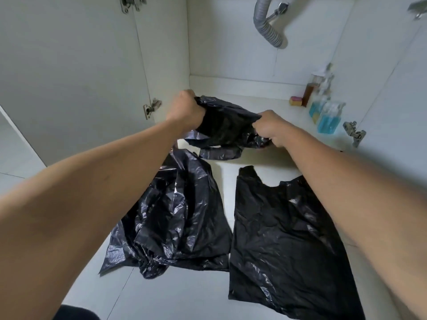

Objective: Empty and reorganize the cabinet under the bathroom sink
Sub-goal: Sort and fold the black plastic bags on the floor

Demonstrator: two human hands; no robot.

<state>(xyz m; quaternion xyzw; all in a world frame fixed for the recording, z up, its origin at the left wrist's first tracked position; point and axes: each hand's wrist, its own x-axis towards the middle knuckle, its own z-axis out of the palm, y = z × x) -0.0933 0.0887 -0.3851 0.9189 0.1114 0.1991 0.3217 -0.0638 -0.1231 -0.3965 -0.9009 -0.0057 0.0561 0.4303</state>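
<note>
While the left hand (184, 109) and the right hand (271, 128) each clench a bunched edge of a black plastic bag (226, 121), it stretches between them over the near edge of the cabinet (231, 88). On the floor nearer, a crumpled bag (175, 215) lies left and a flat bag (284, 239) right. Far right in the cabinet stand blue bottles (328, 118) beside a small block (295, 101), perhaps a sponge. A gray drain hose (265, 24) hangs above.

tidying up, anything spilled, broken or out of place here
Nothing spilled or broken. Two black bags lie loose on the floor: the left bag crumpled, the right bag flat. The left hand and right hand grip a third bag.
</note>
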